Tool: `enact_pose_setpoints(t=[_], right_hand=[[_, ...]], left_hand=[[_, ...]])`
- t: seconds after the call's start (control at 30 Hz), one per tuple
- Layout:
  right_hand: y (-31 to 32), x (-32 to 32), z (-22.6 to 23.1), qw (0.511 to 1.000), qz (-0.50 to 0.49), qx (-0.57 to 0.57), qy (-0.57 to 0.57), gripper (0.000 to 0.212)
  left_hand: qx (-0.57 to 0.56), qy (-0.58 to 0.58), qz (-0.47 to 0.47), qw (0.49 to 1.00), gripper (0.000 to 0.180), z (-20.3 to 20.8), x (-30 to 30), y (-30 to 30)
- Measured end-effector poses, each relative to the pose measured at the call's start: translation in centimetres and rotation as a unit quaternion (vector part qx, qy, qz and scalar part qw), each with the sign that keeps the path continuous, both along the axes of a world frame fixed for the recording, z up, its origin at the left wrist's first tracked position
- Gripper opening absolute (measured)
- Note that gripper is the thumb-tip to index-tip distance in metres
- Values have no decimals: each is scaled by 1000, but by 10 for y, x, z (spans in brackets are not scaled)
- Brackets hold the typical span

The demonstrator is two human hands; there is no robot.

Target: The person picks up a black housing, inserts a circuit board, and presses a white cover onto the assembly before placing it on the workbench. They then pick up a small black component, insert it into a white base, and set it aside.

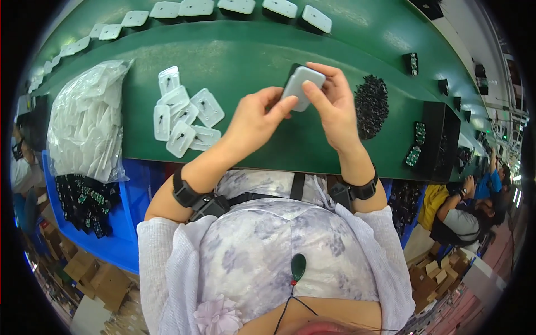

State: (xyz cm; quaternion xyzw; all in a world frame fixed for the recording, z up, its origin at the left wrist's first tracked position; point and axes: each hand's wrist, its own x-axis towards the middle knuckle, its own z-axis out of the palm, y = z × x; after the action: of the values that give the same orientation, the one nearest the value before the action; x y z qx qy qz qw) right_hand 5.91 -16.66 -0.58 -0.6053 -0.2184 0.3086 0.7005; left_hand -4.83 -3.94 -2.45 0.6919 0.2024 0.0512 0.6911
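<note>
Above the green worktop I hold a rounded-rectangle casing point(302, 91), pale grey on top with a black part showing along its left edge. My left hand point(258, 118) grips its lower left side between thumb and fingers. Across its upper face lies the thumb of my right hand point(335, 106), whose fingers wrap the far right side. What the casing has inside or underneath is hidden. Left of my hands, several loose white cover plates point(207, 108) lie in a cluster. To the right spreads a pile of small black parts point(371, 107).
A clear plastic bag of white covers point(89, 120) stands at the left edge, over a blue bin point(128, 206) holding dark circuit boards point(86, 201). Assembled pale casings point(190, 8) line the far side. A black box point(438, 142) with green boards point(414, 156) beside it sits right.
</note>
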Motion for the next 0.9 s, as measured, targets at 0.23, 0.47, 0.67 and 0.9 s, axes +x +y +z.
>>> enact_pose_setpoints(t=[0.23,0.47,0.67,0.9], right_hand=[[0,14,10,998,-7,31,-60,40],[-21,122,17,939,-71,-81,-328,45],[-24,212,-8,944,13,-195,-265,33],[10,228,-12,912,185,-246,-271,31]], left_hand=[[40,-43,1,998,36,7,5,2],[538,34,182,822,36,1,-28,98],[638,212,164,722,48,-22,-54,148],[651,227,152,708,48,-19,-55,147]])
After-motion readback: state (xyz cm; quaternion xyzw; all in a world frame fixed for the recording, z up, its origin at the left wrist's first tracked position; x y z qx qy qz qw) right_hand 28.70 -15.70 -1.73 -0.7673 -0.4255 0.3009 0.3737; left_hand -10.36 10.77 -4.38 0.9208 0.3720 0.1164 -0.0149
